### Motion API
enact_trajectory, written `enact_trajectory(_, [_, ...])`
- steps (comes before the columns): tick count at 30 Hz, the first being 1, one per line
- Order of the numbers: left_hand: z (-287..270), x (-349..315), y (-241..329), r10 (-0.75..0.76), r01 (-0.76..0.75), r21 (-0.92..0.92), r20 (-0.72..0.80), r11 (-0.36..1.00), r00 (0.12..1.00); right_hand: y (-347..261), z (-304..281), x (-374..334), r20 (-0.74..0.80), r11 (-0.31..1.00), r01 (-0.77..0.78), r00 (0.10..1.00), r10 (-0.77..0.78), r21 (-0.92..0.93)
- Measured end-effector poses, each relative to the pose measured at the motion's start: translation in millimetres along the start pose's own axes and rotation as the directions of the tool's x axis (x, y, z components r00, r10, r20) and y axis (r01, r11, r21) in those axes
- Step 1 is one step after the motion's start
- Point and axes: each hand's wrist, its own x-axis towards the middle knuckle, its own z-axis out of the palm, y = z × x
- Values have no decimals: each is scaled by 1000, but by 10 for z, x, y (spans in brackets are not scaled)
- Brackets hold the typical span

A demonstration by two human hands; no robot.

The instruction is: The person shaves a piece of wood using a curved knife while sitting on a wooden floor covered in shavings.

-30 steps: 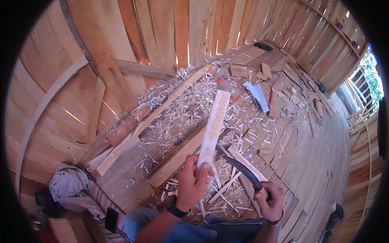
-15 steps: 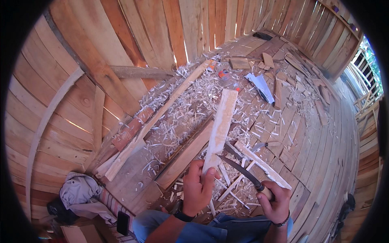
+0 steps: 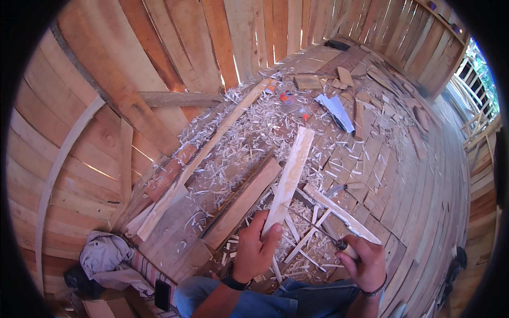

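A pale, flat wooden slat point(image 3: 290, 177) rises at a slant from my left hand point(image 3: 253, 250), which grips its lower end between thumb and fingers. In my right hand point(image 3: 367, 265), the fingers are wrapped round the wooden handle of a curved knife point(image 3: 318, 226). Its dark blade shows nearly edge-on as a thin line reaching left toward the slat's lower part. Whether the blade tip touches the slat I cannot tell. Below both hands lie a thick squared wood block point(image 3: 244, 204) and a white-edged strip of wood point(image 3: 343, 214).
Curled shavings point(image 3: 233, 143) cover much of the plank floor. A long board point(image 3: 204, 156) lies at left, and a second curved tool point(image 3: 339, 190) is beyond the knife. A blue-white sheet point(image 3: 336, 112), wood offcuts point(image 3: 307, 82), a phone point(image 3: 162, 294) and a grey cloth point(image 3: 106, 253) lie around.
The slat's top has dipped and leans a little more to the right. The knife has turned in my right hand, so its blade looks thinner. Both hands keep their hold.
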Motion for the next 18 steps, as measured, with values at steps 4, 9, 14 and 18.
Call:
enact_trajectory(4, [-31, -4, 107, -204, 231, -226, 136, 946, 969, 75, -46, 10, 10, 999, 27, 1000, -27, -35])
enact_trajectory(9, [-100, 26, 185, -254, 334, -253, 302, 908, 919, 75, -135, -2, 31, 995, 27, 999, -24, -95])
enact_trajectory(14, [-119, 20, 186, -246, 309, -101, 399, 946, 883, 56, -397, 56, 114, 986, 71, 992, -54, -150])
enact_trajectory(18, [-146, -51, 187, -227, 288, -57, 476, 956, 850, -87, -857, 279, 281, 911, 267, 943, -179, -315])
